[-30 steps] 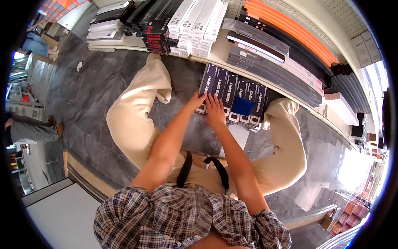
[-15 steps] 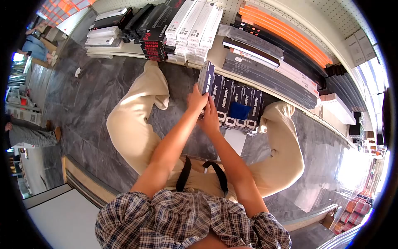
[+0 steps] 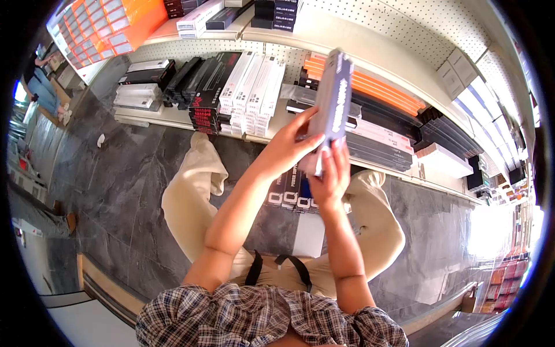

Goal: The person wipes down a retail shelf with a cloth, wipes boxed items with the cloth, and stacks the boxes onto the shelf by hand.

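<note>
Lifted off the floor and tilted upright is a power supply box, its lettering smeared by motion. My left hand is closed round its lower left side, thumb across the face. Against the bottom end, my right hand grips with fingers pressed to the box. Below, between my knees, more power supply boxes stand in a row on the floor, partly covered by my hands and forearms. A white flat piece lies just in front of that row.
Along the low shelf sit white long boxes, black boxes and orange boxes. An upper shelf juts out above them. A large orange carton display is at upper left. Two other people are at the left edge.
Both hands have raised the power supply box up and to the right, away from the row, to in front of the shelves. The view has tilted up, showing the upper shelf.
</note>
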Motion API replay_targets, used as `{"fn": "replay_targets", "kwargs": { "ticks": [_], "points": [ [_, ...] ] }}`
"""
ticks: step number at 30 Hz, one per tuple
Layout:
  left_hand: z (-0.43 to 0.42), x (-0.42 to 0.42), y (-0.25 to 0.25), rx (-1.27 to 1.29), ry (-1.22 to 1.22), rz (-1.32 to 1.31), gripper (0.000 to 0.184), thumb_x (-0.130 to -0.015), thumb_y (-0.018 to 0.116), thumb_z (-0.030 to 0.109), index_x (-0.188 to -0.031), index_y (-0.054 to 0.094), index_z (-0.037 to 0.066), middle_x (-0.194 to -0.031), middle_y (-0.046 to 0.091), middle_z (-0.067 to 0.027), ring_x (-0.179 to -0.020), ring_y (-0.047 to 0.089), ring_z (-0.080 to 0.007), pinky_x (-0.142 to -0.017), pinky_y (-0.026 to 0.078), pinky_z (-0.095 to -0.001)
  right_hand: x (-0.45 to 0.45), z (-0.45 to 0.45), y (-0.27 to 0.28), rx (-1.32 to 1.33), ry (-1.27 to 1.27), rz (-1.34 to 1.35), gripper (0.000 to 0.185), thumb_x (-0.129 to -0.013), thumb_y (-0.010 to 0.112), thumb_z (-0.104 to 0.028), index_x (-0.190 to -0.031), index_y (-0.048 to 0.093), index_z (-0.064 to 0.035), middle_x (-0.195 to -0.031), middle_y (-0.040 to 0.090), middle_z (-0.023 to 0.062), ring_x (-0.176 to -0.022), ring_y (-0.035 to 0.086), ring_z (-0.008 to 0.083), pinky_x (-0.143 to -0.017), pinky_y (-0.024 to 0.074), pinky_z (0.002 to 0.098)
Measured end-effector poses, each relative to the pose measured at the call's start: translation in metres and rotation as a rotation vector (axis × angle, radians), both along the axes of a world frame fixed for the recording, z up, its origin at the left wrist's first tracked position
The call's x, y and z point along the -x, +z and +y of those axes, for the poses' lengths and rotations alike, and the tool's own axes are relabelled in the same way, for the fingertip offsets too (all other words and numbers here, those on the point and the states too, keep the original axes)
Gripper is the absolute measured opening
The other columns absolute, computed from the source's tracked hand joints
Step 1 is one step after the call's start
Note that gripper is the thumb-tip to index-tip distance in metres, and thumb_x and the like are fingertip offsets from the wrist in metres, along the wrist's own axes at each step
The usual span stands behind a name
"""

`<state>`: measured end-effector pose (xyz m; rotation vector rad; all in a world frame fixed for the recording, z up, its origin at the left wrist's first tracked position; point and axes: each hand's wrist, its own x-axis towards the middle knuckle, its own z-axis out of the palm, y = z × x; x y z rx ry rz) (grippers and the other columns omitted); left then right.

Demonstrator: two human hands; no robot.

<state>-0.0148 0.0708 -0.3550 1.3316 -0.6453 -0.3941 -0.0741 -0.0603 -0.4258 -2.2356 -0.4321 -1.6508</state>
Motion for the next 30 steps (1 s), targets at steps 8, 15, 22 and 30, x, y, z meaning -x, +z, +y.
{"fn": "replay_targets", "kwargs": {
  "ticks": [8,15,22,30],
  "points": [
    [-0.004,-0.084,0.007,-0.089,0.502,-0.514,0.049,-0.085,0.057,0.022,-0.129,0.042,0.006,-0.131,0.043,-0.0183,-0.124,0.039,-0.0327,-0.103,0.031,-0.0411,-0.127,-0.058,0.148,0.074,-0.051,0.294,0.071,-0.058,0.074,-0.001,-0.123,0.048,-0.0153,-0.128,0.050,0.0044,-0.108,0.054,0.0293,-0.090,0.0476,0.0385],
    [0.033,-0.152,0.020,-0.451,0.862,-1.091,0.063,-0.076,0.061,0.010,-0.133,0.033,0.006,-0.133,0.038,-0.0177,-0.126,0.033,-0.0344,-0.104,0.022,-0.0516,-0.256,-0.067,0.159,0.250,-0.039,0.666,0.059,-0.072,0.070,-0.015,-0.126,0.046,-0.0198,-0.129,0.048,0.0064,-0.108,0.054,0.0302,-0.087,0.0475,0.0389],
    [0.029,-0.195,0.026,-0.749,0.834,-1.158,0.062,-0.084,0.058,0.031,-0.136,0.032,0.009,-0.134,0.042,-0.0146,-0.131,0.031,-0.0288,-0.107,0.014,-0.0561,-0.302,-0.078,0.134,-0.037,0.142,0.587,0.049,-0.079,0.066,-0.035,-0.121,0.054,-0.0134,-0.135,0.040,0.0153,-0.118,0.046,0.0330,-0.098,0.0394,0.0356],
    [-0.008,-0.200,0.030,-1.050,0.771,-1.159,0.059,-0.090,0.041,0.050,-0.139,0.032,0.017,-0.141,0.035,-0.0124,-0.134,0.026,-0.0242,-0.108,0.009,-0.0547,-0.300,-0.073,0.142,-0.121,0.170,0.683,0.036,-0.078,0.068,-0.027,-0.109,0.060,-0.0117,-0.104,0.060,0.0130,-0.095,0.057,0.0315,-0.083,0.0458,0.0361]
  ]
}}
